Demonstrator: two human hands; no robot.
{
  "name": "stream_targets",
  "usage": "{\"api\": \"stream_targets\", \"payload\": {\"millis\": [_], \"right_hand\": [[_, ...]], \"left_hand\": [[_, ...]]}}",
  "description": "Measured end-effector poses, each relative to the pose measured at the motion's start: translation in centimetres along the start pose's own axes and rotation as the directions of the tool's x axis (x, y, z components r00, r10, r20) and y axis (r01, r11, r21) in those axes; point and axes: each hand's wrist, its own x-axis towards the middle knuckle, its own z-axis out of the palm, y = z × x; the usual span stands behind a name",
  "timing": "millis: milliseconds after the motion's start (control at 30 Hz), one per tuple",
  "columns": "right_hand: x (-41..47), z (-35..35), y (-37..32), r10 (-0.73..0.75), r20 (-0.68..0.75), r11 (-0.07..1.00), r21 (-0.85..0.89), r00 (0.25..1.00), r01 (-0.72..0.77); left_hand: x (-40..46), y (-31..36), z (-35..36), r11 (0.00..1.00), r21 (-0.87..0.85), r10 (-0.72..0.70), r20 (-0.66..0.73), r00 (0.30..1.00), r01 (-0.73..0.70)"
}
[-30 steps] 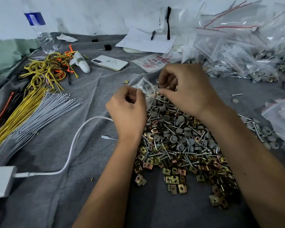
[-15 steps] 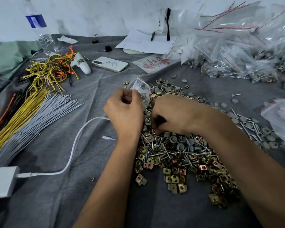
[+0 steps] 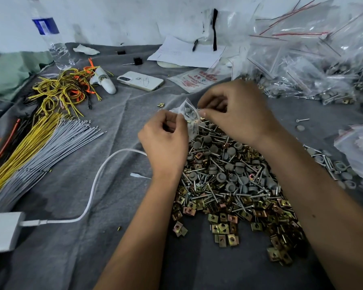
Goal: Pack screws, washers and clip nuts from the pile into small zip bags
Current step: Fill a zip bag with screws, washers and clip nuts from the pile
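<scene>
- A small clear zip bag (image 3: 188, 117) is sitting above the pile's far edge with grey washers showing inside
- The pile (image 3: 235, 185) is lying on grey cloth: grey round washers (image 3: 221, 176) and silver screws (image 3: 247, 195) are crowding its middle, brass-coloured square clip nuts (image 3: 223, 227) are spreading along its near edge

Phone (image 3: 140, 81) behind pile (image 3: 228, 185), wires (image 3: 29, 143) left

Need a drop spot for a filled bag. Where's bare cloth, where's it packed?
Free: grey cloth between the white cable and the hardware pile, running to the near edge; also between phone and pile. Crowded: wire bundles far left, filled bags back right.
</scene>
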Motion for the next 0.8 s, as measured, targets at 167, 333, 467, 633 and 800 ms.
{"api": "stream_targets", "payload": {"millis": [167,333,467,633,800], "right_hand": [[-0.3,-1.1,0.1,0.005,0.267,0.975,-0.215,0.964,0.055],[-1.4,1.0,-1.8,0.064,0.539,0.895,-0.403,0.840,0.190],[-1.6,1.4,-2.7,0.097,0.545,0.874,-0.447,0.833,0.191],[-1.5,1.6,-3.0,0.116,0.538,0.816,-0.531,0.835,0.228],[-2.0,1.5,-1.9,0.088,0.523,0.817,-0.525,0.848,0.240]], "left_hand": [[0.1,0.1,0.0,1.000,0.006,-0.006,-0.036,0.999,0.006],[0.2,0.1,-0.1,1.000,0.008,-0.014,-0.060,0.998,0.014],[0.2,0.0,-0.1,1.000,0.012,-0.022,-0.057,0.998,0.023],[0.1,0.0,-0.1,1.000,0.003,-0.026,-0.058,0.998,0.026],[0.1,0.1,-0.2,1.000,-0.007,-0.030,-0.053,0.998,0.030]]}}
